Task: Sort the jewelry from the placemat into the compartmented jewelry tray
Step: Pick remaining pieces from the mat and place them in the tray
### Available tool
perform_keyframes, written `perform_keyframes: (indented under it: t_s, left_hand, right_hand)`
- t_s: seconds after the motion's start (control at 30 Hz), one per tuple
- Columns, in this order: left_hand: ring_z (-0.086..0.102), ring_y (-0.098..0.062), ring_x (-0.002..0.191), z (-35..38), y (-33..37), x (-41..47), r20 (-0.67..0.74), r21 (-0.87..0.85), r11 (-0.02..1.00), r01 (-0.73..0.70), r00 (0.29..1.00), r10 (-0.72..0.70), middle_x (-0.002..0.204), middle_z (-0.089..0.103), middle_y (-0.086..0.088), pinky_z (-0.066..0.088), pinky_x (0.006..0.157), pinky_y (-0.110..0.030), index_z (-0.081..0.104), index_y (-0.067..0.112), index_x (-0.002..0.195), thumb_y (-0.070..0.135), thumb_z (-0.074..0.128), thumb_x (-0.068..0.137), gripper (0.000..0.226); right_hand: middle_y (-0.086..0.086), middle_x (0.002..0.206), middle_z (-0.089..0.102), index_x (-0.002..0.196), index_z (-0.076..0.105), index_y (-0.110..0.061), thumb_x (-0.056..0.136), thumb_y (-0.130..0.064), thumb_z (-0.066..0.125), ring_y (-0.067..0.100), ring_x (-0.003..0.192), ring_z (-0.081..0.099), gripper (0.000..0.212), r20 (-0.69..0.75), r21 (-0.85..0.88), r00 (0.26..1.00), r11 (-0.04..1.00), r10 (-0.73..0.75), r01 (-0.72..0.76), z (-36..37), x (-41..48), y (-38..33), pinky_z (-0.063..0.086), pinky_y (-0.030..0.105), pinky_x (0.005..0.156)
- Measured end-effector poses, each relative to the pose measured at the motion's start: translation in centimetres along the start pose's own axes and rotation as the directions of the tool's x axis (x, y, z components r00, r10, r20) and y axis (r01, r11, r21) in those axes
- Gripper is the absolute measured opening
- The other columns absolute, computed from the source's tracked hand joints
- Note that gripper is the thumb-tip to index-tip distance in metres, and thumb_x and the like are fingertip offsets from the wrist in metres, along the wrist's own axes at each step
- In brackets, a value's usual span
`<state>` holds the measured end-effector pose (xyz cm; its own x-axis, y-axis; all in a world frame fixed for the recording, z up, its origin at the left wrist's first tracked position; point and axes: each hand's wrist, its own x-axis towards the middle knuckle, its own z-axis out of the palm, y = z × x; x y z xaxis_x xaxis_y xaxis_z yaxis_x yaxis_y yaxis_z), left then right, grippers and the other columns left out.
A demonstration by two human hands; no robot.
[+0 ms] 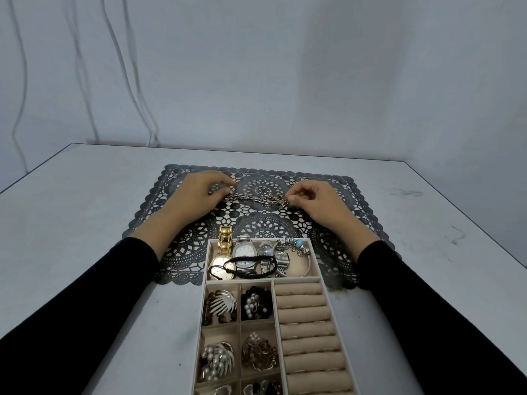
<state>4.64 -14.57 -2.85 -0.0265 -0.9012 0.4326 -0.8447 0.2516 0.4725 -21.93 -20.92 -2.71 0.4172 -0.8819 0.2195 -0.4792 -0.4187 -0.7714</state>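
Note:
A silver chain bracelet [256, 198] lies stretched across the middle of the dark lace placemat [336, 223]. My left hand [196, 195] pinches its left end and my right hand [316, 201] pinches its right end. In front of the mat stands the beige compartmented jewelry tray [322, 277]. Its far wide compartment holds several watches [243, 256] and bracelets. The small left compartments hold brooches [222, 305] and beaded pieces. Padded ring rolls [305, 326] fill its right side.
The placemat and tray lie on a pale grey table [85, 223]. A wall stands close behind the table's far edge, with thin cables [137, 95] hanging at the left. The table's right edge runs diagonally at the far right.

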Motion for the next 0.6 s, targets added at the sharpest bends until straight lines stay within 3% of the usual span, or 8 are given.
perform_keyframes:
  t_s: [0.17, 0.33, 0.47, 0.6]
  left_hand:
    - [0.061, -0.014, 0.109, -0.4, -1.2, -0.1, 0.062, 0.016, 0.999, 0.04, 0.997, -0.041, 0.116, 0.07, 0.003, 0.044, 0.096, -0.029, 0.073, 0.021, 0.111, 0.022, 0.064, 0.093, 0.02]
    - [0.061, -0.013, 0.107, -0.6, -1.4, -0.2, 0.052, -0.007, 0.999, 0.04, 0.998, -0.04, 0.113, 0.07, 0.005, 0.045, 0.093, -0.028, 0.074, 0.021, 0.108, 0.019, 0.065, 0.093, 0.018]
    - [0.06, -0.01, 0.106, -0.5, -1.5, -0.3, 0.043, -0.014, 0.998, 0.062, 0.997, -0.062, 0.112, 0.07, 0.006, 0.042, 0.092, -0.026, 0.074, 0.022, 0.108, 0.018, 0.063, 0.094, 0.018]
    - [0.061, -0.008, 0.104, -0.8, -1.5, -0.6, 0.054, -0.089, 0.993, 0.081, 0.996, -0.076, 0.108, 0.071, 0.01, 0.043, 0.092, -0.025, 0.075, 0.025, 0.104, 0.031, 0.07, 0.088, 0.018]
  right_hand:
    - [-0.003, 0.08, 0.064, 0.086, 0.068, -0.021, 0.088, -0.016, 0.066, 0.005, 0.067, 0.049, 0.005, -0.074, -0.061, 0.997, 0.998, -0.015, 0.01, -1.0, 0.0, 1.0, 0.04, 0.008, 0.061]
    - [-0.008, 0.078, 0.06, 0.085, 0.066, -0.02, 0.089, -0.014, 0.064, 0.006, 0.072, 0.051, 0.008, -0.18, -0.033, 0.984, 0.999, 0.005, -0.011, -1.4, 0.3, 1.7, 0.041, 0.02, 0.068]
    - [-0.006, 0.081, 0.061, 0.085, 0.065, -0.019, 0.09, -0.014, 0.062, 0.006, 0.074, 0.053, 0.008, -0.262, -0.031, 0.964, 0.998, 0.037, -0.046, -1.8, 0.1, 2.0, 0.039, 0.017, 0.064]
    - [-0.007, 0.079, 0.06, 0.085, 0.065, -0.017, 0.09, -0.013, 0.063, 0.004, 0.073, 0.052, 0.007, -0.268, -0.024, 0.962, 0.998, 0.053, -0.061, -1.8, -0.1, 2.1, 0.038, 0.014, 0.062]
